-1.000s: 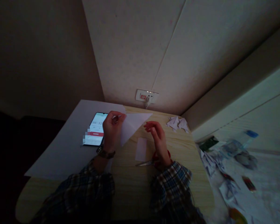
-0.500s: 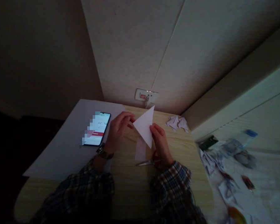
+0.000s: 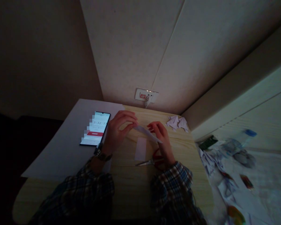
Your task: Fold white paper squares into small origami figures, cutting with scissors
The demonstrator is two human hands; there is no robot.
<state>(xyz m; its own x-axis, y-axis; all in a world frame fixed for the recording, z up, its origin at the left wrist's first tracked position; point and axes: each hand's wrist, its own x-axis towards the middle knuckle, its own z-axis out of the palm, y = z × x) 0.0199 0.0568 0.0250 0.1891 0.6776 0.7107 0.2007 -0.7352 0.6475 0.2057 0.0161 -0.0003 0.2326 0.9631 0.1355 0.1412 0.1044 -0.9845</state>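
Note:
A piece of white paper [image 3: 148, 133], seen nearly edge-on, is held above the table between my hands. My left hand [image 3: 119, 128] pinches its left end between thumb and fingers. Close to the other end is my right hand [image 3: 161, 134], its fingers loosely curved and apart; the paper's right tip crosses in front of this palm. Below lies a small white paper strip [image 3: 140, 149] on the wood-grain table. Scissors with red handles [image 3: 158, 160] rest beside it, partly under my right wrist.
A lit phone [image 3: 96, 128] showing a timer lies on a large white sheet [image 3: 61, 147] at left. Folded paper pieces [image 3: 177, 122] sit at the back right. A socket with a plug [image 3: 146, 95] is on the wall. Beyond the right edge are a bottle [image 3: 239, 142] and papers.
The paper has turned from its broad triangular face to nearly edge-on. My left hand has closed on its left end, while my right fingers have loosened from the right edge.

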